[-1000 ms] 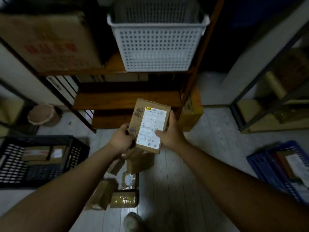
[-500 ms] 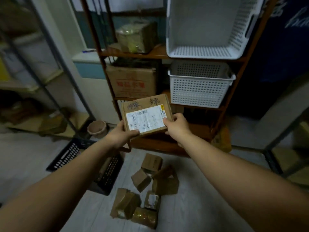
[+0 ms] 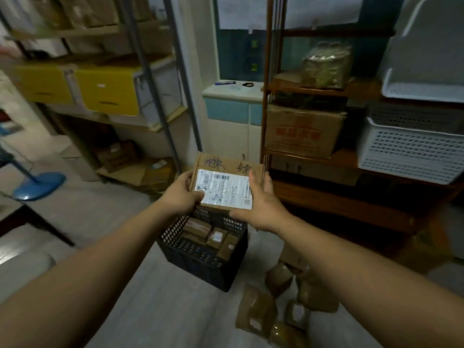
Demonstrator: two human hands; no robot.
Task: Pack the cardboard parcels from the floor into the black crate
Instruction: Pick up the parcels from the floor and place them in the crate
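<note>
Beside black crate (image 3: 200,262), loose parcels (image 3: 254,310) crowd floor (image 3: 163,310).

"What of me shows up on your head camera?"

"Only your arms. Your left forearm (image 3: 100,259) and your right forearm (image 3: 351,259) are bare from the bottom corners of the view up to the wrists."

"And my hands?"

"Your left hand (image 3: 182,197) and your right hand (image 3: 261,209) are bare too. The dim, soft light hides any finer detail."
</note>
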